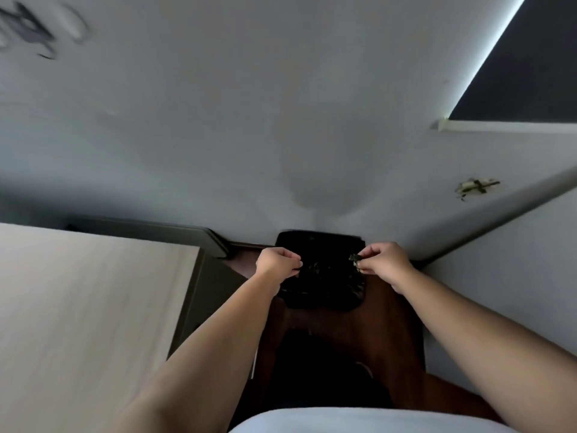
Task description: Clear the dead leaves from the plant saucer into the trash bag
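Note:
A black trash bag [324, 285] lines a bin on the dark wooden floor below me, against the wall. My left hand [276, 260] is closed on the bag's left rim. My right hand [385, 260] pinches a dark bit at the bag's right rim; whether it is bag plastic or a dead leaf I cannot tell. Both arms reach down and forward. No plant saucer shows in the head view.
A pale wooden cabinet top [87, 307] stands at my left. A grey-white wall [281, 135] fills the upper view, with a dark roller blind [530, 73] at upper right and a taped patch [476, 185] on the wall. White cloth [359, 420] lies at the bottom edge.

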Demonstrator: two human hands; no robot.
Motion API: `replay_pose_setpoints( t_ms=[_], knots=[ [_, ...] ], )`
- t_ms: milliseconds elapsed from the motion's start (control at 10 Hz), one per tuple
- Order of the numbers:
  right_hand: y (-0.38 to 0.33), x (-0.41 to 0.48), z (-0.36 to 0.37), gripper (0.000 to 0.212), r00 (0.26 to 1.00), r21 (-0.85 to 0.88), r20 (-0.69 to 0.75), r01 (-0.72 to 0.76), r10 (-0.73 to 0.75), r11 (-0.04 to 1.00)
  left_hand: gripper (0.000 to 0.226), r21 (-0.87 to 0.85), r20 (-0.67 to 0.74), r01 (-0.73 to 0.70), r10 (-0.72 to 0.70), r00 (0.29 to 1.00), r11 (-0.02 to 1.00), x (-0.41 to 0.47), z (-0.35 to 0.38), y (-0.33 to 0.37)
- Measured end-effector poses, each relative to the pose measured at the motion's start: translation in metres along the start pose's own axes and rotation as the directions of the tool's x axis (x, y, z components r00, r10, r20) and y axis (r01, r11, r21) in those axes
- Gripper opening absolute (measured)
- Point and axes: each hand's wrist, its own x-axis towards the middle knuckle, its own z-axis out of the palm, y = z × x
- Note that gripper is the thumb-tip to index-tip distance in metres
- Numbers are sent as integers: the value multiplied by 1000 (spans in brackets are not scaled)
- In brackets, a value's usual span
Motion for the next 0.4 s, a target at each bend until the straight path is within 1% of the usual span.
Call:
replay_pose_setpoints(
  t_ms=[100,200,300,400],
  knots=[
    [-2,28,15,27,999,20,-27,-27,27,999,25,31,12,35,-35,999,999,40,19,5],
    [-10,51,29,16,995,-9,24,-93,93,996,19,100,37,70,-74,997,992,66,27,16],
    [-10,67,33,29,982,-58,30,-187,189,981,15,276,72,87,-111,991,957,84,22,20],
    [-14,67,31,20,980,-76,-41,-197,194,978,25,305,35,65,-80,996,950,90,8,22]
  ],
)
